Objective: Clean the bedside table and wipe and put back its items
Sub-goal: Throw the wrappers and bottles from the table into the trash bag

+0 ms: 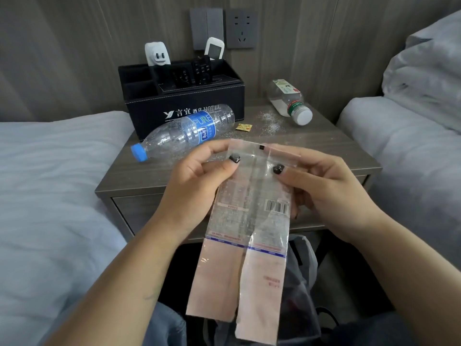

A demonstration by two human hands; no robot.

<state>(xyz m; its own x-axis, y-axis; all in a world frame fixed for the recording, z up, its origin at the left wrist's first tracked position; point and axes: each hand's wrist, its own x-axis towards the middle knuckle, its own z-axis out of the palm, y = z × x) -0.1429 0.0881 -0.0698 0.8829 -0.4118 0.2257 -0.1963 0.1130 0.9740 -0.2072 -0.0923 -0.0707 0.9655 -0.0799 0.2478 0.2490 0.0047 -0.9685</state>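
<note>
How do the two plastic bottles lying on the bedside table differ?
The blue-capped bottle is long, looks empty and wears a blue label; the white-capped bottle is shorter, has a green and white label, and holds white powder. The blue-capped bottle lies against the black organizer box, cap toward the left bed; the white-capped bottle lies near the wall, beside spilled grains. Both are clear, capped and on their sides.

The bedside table [324,151] is crowded around the black organiser box [184,101]: an empty water bottle [184,131] lies across its front, a small bottle [289,101] lies right of it (spilled grains [270,121] between), while the front right stays open.
</note>
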